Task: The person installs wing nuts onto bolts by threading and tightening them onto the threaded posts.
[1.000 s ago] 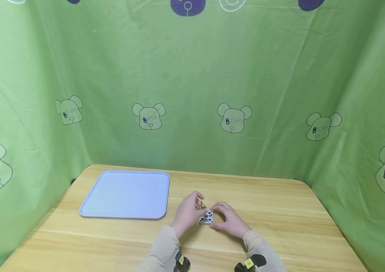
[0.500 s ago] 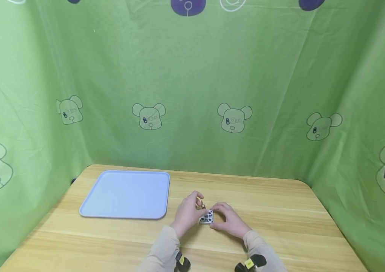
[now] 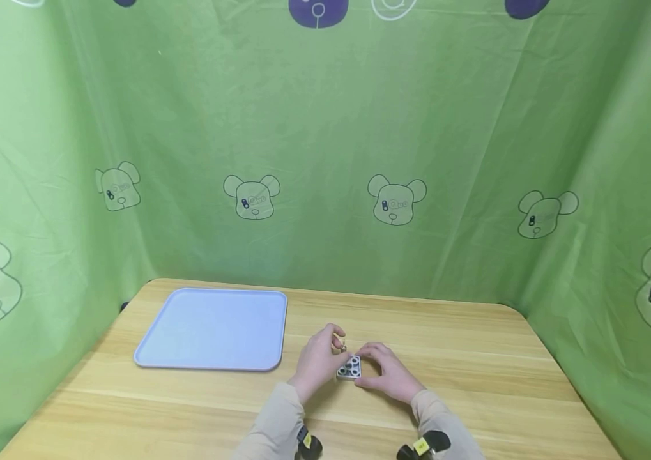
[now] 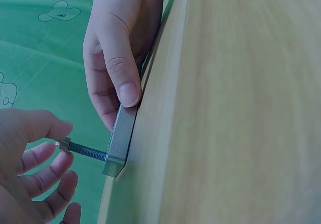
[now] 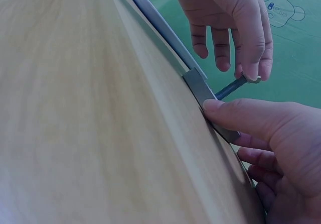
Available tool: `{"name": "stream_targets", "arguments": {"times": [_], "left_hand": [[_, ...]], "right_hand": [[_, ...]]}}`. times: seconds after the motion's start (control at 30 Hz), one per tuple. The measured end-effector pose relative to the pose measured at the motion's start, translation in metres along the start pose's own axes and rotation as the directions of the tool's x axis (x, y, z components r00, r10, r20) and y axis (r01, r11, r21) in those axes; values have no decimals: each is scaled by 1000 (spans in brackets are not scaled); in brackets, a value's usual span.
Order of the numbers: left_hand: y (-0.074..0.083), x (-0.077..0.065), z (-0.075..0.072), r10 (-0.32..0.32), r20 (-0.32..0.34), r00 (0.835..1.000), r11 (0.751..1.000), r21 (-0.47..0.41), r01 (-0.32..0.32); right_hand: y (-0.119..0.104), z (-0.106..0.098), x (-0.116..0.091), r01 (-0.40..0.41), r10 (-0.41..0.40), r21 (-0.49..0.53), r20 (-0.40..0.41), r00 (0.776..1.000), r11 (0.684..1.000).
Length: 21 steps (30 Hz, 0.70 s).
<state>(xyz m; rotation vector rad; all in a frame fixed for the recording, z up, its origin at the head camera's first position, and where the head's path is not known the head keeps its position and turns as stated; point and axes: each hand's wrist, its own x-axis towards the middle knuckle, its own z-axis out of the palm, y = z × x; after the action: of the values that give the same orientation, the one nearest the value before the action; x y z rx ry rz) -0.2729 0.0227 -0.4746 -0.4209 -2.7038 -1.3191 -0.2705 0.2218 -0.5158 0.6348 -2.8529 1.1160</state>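
A small grey metal block (image 3: 349, 368) with round holes near its corners lies flat on the wooden table. From it a threaded bolt (image 4: 88, 151) stands upright, with a wider metal piece at its free end; whether that is a head or a nut I cannot tell. My left hand (image 3: 316, 359) pinches this end between thumb and fingertips, the other fingers loosely bent. From the right, my right hand (image 3: 388, 375) grips the block by its sides, its thumb (image 5: 235, 114) on the near edge. Part of the block is hidden behind the left thumb in the head view.
A pale blue tray (image 3: 216, 329) lies on the table's left side, beyond the left hand. Around the wooden table (image 3: 474, 358) hangs a green curtain (image 3: 325, 128) with bear-head prints, close behind the far edge.
The left fingers shift slightly at the bolt's end, and the bit of metal showing beside them looks a little different. The right hand and the block stay in place.
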Motion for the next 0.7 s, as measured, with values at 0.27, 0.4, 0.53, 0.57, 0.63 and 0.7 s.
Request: {"name": "stream_targets", "arguments": {"times": [0.27,0.4,0.53,0.57,0.63,0.7], "left_hand": [[0,0,0,7,-12,1000,1000,9,-7],[-1,0,1,19,-19,1000,1000,16,-18],[-1,1,1,26,-19,999,1000,18,-26],[-1,1,1,33,-20,999,999,18,-32],[-1,1,1,32,-19,999,999,20,-31],[0,1,1,33,-20,999,999,23,-33]], "right_hand": [[-1,-1,1,-11,11,3,-1,1000,1000],[-2,-1,1,-18,18,5,3,1000,1000],[-2,-1,0,-17,17,7,3,1000,1000],[-2,-1,0,-16,16,6,3,1000,1000],[-2,-1,0,-11,11,7,1,1000,1000],[-2,-1,0,-8,8,7,1,1000,1000]]}}
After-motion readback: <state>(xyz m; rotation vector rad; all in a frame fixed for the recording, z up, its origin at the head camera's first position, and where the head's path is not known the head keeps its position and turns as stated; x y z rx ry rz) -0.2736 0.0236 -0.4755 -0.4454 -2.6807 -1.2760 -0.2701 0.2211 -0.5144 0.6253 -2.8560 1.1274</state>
